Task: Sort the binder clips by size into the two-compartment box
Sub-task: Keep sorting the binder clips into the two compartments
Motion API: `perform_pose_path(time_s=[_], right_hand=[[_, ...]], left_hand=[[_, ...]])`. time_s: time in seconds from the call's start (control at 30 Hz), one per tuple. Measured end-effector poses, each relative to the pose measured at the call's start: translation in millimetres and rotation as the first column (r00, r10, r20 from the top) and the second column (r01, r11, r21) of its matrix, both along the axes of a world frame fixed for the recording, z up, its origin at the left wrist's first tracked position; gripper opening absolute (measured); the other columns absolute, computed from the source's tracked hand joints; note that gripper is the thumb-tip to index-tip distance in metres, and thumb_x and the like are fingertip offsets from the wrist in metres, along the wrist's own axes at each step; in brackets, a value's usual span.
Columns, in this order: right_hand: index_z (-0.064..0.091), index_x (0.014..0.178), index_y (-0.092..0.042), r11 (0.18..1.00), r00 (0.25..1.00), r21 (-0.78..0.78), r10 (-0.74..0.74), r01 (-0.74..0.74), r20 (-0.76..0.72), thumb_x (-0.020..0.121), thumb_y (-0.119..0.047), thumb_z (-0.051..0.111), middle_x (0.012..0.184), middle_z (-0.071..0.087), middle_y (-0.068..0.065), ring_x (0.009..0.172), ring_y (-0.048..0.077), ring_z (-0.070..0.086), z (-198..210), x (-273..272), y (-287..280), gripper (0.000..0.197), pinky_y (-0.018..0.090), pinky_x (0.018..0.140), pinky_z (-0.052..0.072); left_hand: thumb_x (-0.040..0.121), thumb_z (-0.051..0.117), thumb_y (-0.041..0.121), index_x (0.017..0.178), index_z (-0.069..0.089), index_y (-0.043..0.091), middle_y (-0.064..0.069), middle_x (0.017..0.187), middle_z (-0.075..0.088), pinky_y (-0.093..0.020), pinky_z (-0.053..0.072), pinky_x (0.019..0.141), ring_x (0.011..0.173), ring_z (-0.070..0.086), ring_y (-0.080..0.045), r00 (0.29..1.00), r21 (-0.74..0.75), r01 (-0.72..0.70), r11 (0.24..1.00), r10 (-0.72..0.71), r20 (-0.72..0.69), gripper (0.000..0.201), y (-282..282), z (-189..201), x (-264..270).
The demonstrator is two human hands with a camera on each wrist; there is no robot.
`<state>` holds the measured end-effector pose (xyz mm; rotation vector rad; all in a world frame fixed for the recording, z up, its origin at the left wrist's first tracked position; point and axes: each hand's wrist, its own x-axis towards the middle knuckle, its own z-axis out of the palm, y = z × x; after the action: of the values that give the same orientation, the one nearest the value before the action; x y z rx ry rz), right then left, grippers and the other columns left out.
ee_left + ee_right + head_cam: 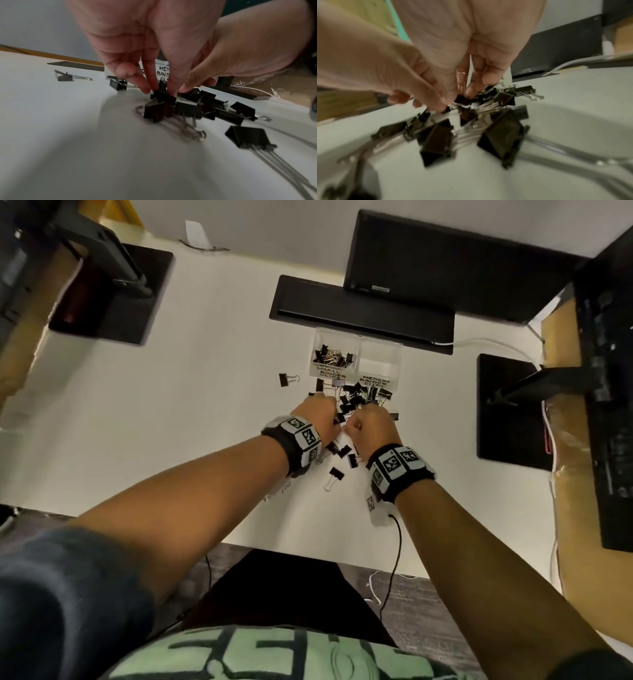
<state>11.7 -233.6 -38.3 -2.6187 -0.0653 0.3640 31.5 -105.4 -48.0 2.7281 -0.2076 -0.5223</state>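
Black binder clips (356, 398) lie heaped on the white table (205, 405) just in front of the clear two-compartment box (399, 350). Its left compartment (334, 357), labelled SMALL, holds several clips. The right one (378, 364), labelled MEDIUM, looks empty. Both hands are down in the heap, close together. My left hand (160, 92) pinches a small black clip (164, 96) with thumb and fingertips. My right hand (458, 97) pinches another black clip (461, 99), and a wire handle (462, 78) shows between its fingers. More clips (337, 474) lie scattered below the wrists.
One stray clip (287, 379) lies left of the box. A flat black bar (363, 313) and a dark screen (445, 265) stand behind the box. Black stand bases sit at the left (113, 296) and the right (507, 412). A white cable (479, 342) runs along the back right.
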Motion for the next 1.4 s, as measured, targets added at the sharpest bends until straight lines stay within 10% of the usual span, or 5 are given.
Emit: perform_pose_path(time_s=[0.43,0.73,0.93,1.2,1.4], right_hand=[[0.067,0.091,-0.006,0.396,0.702,0.579,-0.414,0.713,-0.58,0.09,-0.014,0.056,0.084,0.066,0.011,0.069,0.019,0.062,15,-31,-49,0.014,0.025,0.061,0.054],[0.066,0.09,-0.014,0.932,0.94,0.183,-0.275,0.311,-0.2,0.084,-0.015,0.065,0.096,0.063,-0.004,0.084,0.012,0.055,-2,-52,-50,0.007,0.025,0.075,0.044],[0.067,0.089,-0.011,0.951,0.966,0.206,-0.198,0.23,-0.167,0.084,-0.019,0.066,0.079,0.055,-0.011,0.07,0.002,0.047,-6,-51,-43,0.01,0.015,0.063,0.037],[0.061,0.104,-0.014,0.906,0.933,0.224,-0.343,0.359,-0.109,0.083,-0.028,0.07,0.076,0.048,-0.009,0.075,0.012,0.049,-9,-35,-60,0.027,0.024,0.071,0.04],[0.061,0.099,-0.014,0.942,0.949,0.14,-0.29,0.306,-0.123,0.085,-0.032,0.065,0.089,0.057,-0.001,0.079,0.015,0.052,-17,-31,-52,0.023,0.026,0.069,0.039]], left_hand=[[0.087,0.057,0.023,0.103,0.054,0.013,-0.004,0.105,0.052,-0.031,0.05,0.075,0.08,0.055,-0.018,0.983,-0.275,-0.164,0.947,0.181,0.037,0.018,9,8,-6],[0.097,0.036,0.01,0.084,0.051,0.005,-0.005,0.077,0.05,-0.023,0.034,0.056,0.062,0.044,-0.013,0.941,-0.376,-0.325,0.867,0.336,-0.039,0.021,22,19,-32],[0.098,0.03,0.012,0.102,0.053,0.001,-0.018,0.096,0.064,-0.04,0.048,0.076,0.087,0.061,-0.033,0.983,-0.282,-0.159,0.946,0.124,-0.137,0.025,8,11,-62],[0.093,0.049,0.027,0.113,0.05,0.018,0.009,0.074,0.048,-0.031,0.047,0.068,0.069,0.052,-0.016,0.998,-0.255,-0.02,0.967,0.005,-0.06,0.022,-1,-5,-60],[0.087,0.059,0.044,0.114,0.05,0.018,0.0,0.103,0.057,-0.034,0.051,0.076,0.089,0.059,-0.019,0.999,-0.154,0.01,0.988,-0.015,-0.031,0.039,-26,-6,-53]])
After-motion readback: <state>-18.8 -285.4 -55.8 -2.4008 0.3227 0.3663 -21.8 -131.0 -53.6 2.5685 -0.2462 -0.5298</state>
